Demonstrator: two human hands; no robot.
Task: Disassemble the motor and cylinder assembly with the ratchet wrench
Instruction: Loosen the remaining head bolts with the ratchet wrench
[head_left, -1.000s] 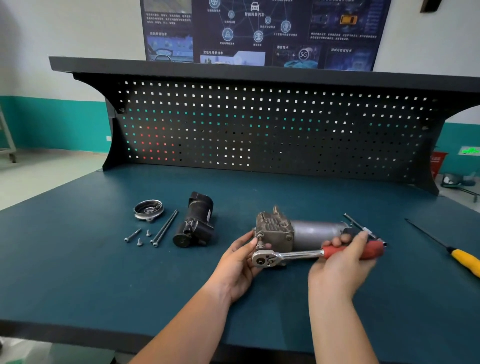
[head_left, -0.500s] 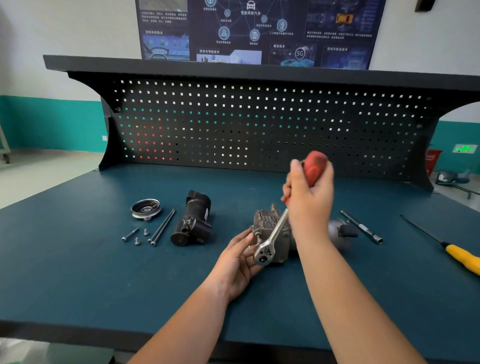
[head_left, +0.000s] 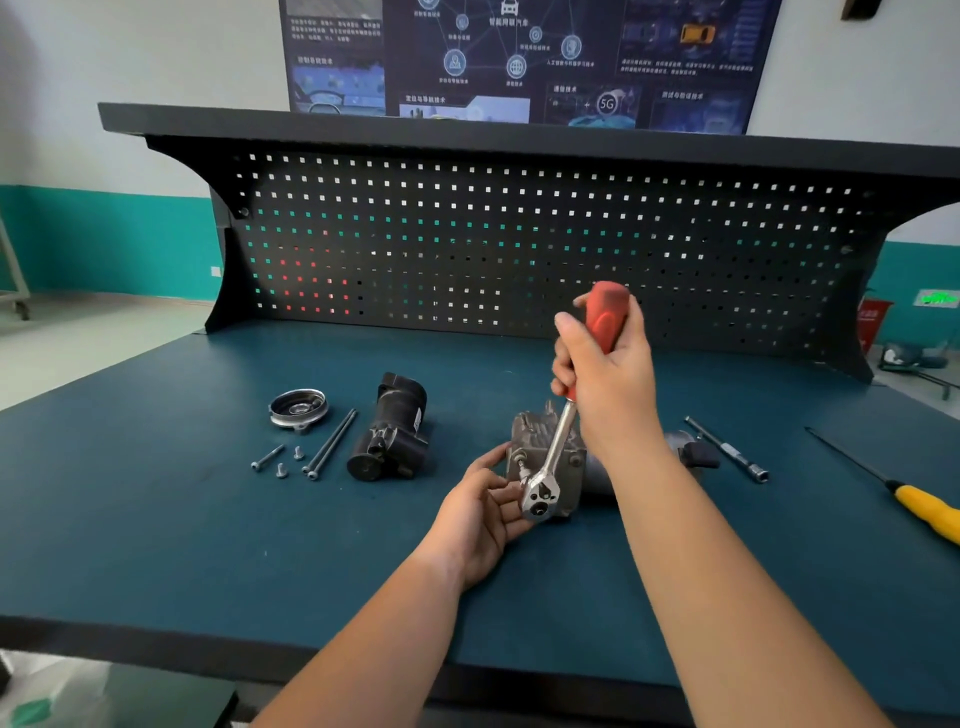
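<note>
Red handle: our right hand (head_left: 605, 374) has its grip wrapped tight round the red handle of the ratchet wrench (head_left: 556, 452), fingers and thumb closed on it.
Metal head: the wrench head sits low against the near left end of the motor and cylinder assembly (head_left: 530, 428); the fastener under it is covered, so we cannot see it.
Left hand: our left hand (head_left: 483, 512) lies palm up with a loose, spread grip, fingertips resting at the wrench head and thumb beside the block; it pinches nothing that we can see.
Place of the assembly: on its side on the table (head_left: 156, 519), near the middle, between the black housing (head_left: 389, 431) and the extension bar (head_left: 727, 449).
Axis of the assembly: left to right across the table; the grey finned block points to our left, and the round body goes right, partly hidden behind our right forearm.
Axis of the wrench: steep, from the head below up to the handle, which points toward the pegboard.
Step in hand: we judge it to be loosening a bolt on the block end; the loose screws (head_left: 283, 462) at left suggest some parts are already off.
Next move: we think it calls for swinging the handle about the head while the left hand keeps the head seated and the block from rolling.
</note>
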